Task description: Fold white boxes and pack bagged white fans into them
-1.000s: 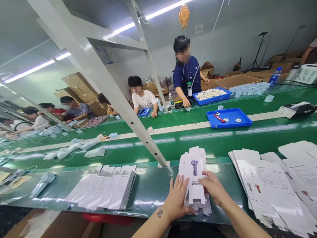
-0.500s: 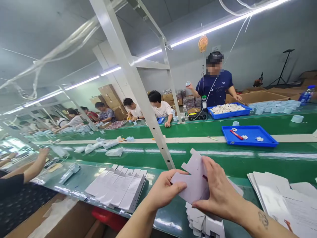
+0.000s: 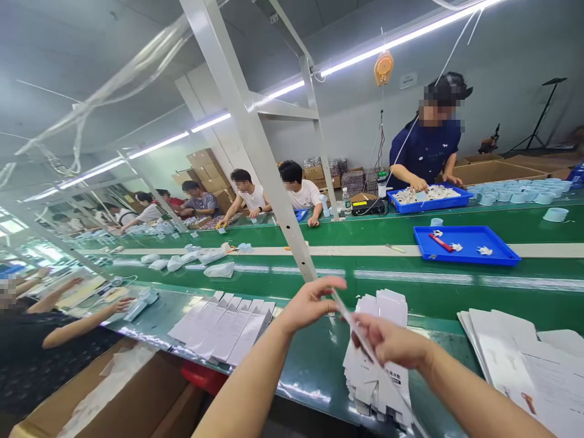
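Carton stack (image 3: 376, 371): dark print on the front panel by your right hand, too small to read.
Wall notice (image 3: 408, 80): white sign above your line, lettering unreadable at this distance.
Flat sheets (image 3: 552, 380): blocks of small print at your right, blurred.
Legible text: none in your view.
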Tool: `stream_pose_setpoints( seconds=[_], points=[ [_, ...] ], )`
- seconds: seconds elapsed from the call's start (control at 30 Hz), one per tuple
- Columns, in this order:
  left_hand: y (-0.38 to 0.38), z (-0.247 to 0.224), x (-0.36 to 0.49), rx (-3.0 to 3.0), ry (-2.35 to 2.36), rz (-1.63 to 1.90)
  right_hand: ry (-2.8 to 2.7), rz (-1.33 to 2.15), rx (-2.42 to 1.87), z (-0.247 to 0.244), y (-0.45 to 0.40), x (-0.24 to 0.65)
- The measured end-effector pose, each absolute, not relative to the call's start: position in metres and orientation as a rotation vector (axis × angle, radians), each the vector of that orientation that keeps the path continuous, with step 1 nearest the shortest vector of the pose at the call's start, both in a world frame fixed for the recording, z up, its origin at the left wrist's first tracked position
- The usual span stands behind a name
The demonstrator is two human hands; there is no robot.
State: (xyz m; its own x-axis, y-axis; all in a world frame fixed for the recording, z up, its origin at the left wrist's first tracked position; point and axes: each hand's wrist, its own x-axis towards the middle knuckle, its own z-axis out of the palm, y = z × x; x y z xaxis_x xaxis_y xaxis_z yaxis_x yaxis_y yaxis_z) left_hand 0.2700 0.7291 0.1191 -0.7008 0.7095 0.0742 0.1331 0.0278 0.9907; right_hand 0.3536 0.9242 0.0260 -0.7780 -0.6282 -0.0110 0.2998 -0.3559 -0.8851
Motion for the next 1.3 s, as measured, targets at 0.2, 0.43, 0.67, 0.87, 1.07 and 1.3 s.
stream_pose_setpoints(
  seconds=[0.2, 0.43, 0.67, 0.87, 1.07, 1.3],
  points=[
    [0.752, 0.056, 0.31, 0.293, 1.463, 2.011, 1.818, -2.427, 0.241, 0.019, 0.961, 0.346],
    [0.761, 0.019, 0.324, 0.347, 1.691, 1.926, 1.921, -2.414, 0.37, 0.013, 0.956, 0.372],
    [0.759, 0.075, 0.288, 1.152, 2.884, 1.282, 2.05, -2.257, 0.113, 0.035, 0.95, 0.399],
    [0.764, 0.108, 0.297, 1.119, 2.794, 1.171, 2.168, -2.277, 0.257, 0.048, 0.934, 0.408],
    [0.747, 0.147, 0.295, 1.137, 2.432, 0.632, 2.572, -1.914, -0.026, 0.048, 0.925, 0.424],
    [0.736, 0.146, 0.298, 1.211, 2.153, 0.695, 2.0, -2.023, -0.337, 0.046, 0.926, 0.43]
  ],
)
